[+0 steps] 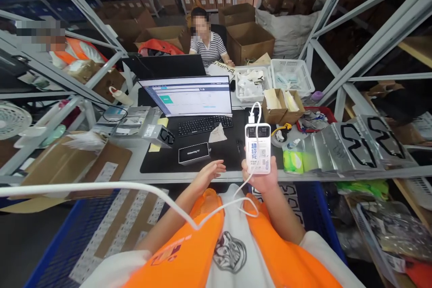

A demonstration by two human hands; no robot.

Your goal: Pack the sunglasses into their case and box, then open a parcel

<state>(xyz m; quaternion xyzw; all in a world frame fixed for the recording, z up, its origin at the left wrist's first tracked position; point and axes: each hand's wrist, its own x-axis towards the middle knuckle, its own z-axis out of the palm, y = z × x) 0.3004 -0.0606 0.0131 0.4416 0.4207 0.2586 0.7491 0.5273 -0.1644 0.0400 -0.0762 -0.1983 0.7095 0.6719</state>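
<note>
My right hand grips a white power bank upright, its printed face and dark display turned to me. A white cable is plugged into its top, hangs down across its front and loops over my orange vest. My left hand is empty, fingers stretched toward the power bank but apart from it. Just beyond that hand, a black-topped box with white lettering lies on the black desk mat. A crumpled tissue sits behind the box.
Behind the mat are a keyboard and a lit monitor. Silver boxes line the right side, near a tape dispenser and white baskets. An open carton stands left. A person sits opposite.
</note>
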